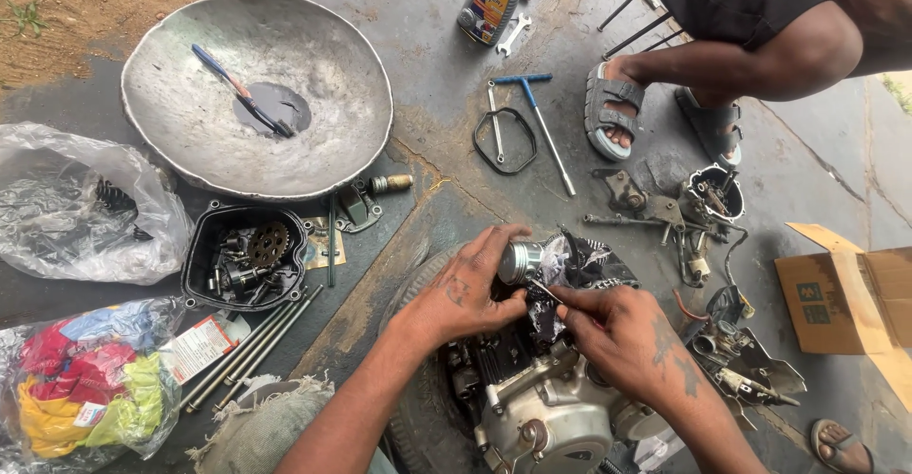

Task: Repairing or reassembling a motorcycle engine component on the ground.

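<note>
The left hand (pixel 465 293) has its fingers curled round a short silver metal piston (pixel 519 261), thumb and forefinger clamped on its cylindrical wall. The right hand (pixel 622 336) pinches a thin metal pin or tool (pixel 543 291) between thumb and fingertips, its point set against the underside of the piston. A black-and-white patterned rag (pixel 579 263) is bunched directly behind the piston, touching it.

Taking the piston as reference: directly below it sits a grey cast-metal engine block (pixel 541 407), resting on a dark rubber tyre (pixel 418 398). To its left lies a black engine cover (pixel 245 255) filled with gears and small parts, and just beyond that, upper left, a large dented round metal basin (pixel 256 94) holding a blue-handled brush (pixel 242 89). Lower left of the piston lie several long steel stud rods (pixel 252 346), side by side. Above it lie a blue-handled T-wrench (pixel 541 123) and a black rubber gasket loop (pixel 505 142), close together. To the right lie loose carburettor and bracket parts (pixel 708 199) and a brown cardboard box (pixel 850 293). Upper right, another person's sandalled foot (pixel 613 108) rests on the concrete, well apart.
</note>
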